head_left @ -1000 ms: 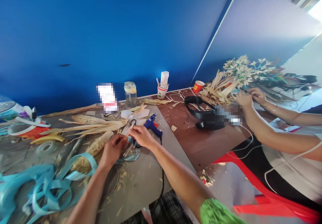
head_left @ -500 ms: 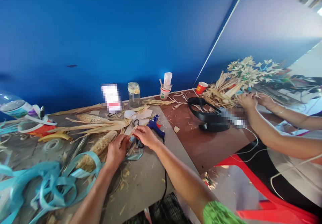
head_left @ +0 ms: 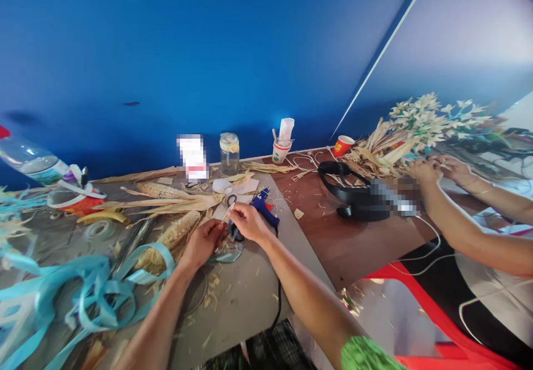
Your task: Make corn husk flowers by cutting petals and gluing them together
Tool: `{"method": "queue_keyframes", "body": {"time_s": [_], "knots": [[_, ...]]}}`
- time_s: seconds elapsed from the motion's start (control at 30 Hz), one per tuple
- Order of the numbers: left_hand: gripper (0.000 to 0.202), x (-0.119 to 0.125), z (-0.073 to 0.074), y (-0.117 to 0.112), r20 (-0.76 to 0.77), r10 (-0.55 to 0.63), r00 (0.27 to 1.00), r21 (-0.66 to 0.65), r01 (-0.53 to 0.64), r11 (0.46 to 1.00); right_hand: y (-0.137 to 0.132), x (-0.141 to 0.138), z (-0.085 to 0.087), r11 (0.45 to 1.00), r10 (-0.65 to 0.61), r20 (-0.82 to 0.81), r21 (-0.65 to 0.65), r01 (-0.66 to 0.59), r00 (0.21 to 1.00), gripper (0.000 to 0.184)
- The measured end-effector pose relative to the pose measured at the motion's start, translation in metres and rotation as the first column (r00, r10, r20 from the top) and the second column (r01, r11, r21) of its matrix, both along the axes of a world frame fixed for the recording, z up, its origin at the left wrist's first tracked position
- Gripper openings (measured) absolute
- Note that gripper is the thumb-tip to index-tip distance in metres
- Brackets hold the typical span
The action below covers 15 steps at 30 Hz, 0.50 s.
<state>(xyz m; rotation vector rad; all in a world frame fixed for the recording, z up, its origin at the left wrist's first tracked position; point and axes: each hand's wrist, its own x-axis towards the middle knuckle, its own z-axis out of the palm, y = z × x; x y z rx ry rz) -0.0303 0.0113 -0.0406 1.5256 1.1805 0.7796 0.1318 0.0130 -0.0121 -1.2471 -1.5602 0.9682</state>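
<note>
Right hand: the right hand (head_left: pixel 249 222) is pinching, with thumb and fingertips, a narrow, pale, dry-looking strip (head_left: pixel 229 212), perhaps of corn husk.
Left hand: the left hand (head_left: pixel 205 242) is just beside it, its fingertips drawn together; I cannot tell if they grip the strip's lower part or some other piece.
Pale strip: it is above the grey, scrap-covered surface (head_left: pixel 233 314), between the two hands, and its lower end is hidden.
Handling: I judge it very light, rather stiff along its length, not slippery, but easy to split or crush. A gentle pinch near one end seems the best hold, with the other hand supporting it close by.
Near the right hand: a blue glue gun (head_left: pixel 261 204) with a black cable lies just beyond.
Near the left hand: a pale yellow corn cob (head_left: pixel 178 232) lies beside it; a shiny light-blue ribbon (head_left: pixel 85 281) is loosely coiled farther left.
</note>
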Motion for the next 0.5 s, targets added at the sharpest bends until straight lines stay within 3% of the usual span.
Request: {"method": "queue_keyframes", "body": {"time_s": [0.13,0.23,0.3,0.4,0.5], "knots": [[0.033,-0.001,-0.004,0.002,0.095,0.001,0.995,-0.037,0.002,0.999,0.0,0.002,0.0,0.997,0.031,-0.12,-0.066,-0.039,0.992,0.025],[0.031,-0.004,0.0,0.003,0.214,0.073,0.974,-0.081,-0.057,0.995,0.002,0.005,-0.003,0.993,0.051,-0.245,-0.087,-0.074,0.968,0.028],[0.031,-0.007,0.004,0.004,0.303,0.187,0.934,-0.093,-0.166,0.982,0.005,0.008,-0.006,0.998,-0.026,-0.232,-0.067,0.011,0.972,0.029],[0.031,-0.012,0.006,0.007,0.42,0.363,0.832,-0.115,-0.348,0.93,0.009,0.011,-0.012,0.974,-0.215,-0.075,0.062,0.22,0.974,0.023],[0.031,-0.016,0.005,0.01,0.47,0.426,0.773,-0.143,-0.41,0.901,0.012,0.014,-0.016,0.922,-0.335,0.062,0.226,0.314,0.94,0.022]]}}
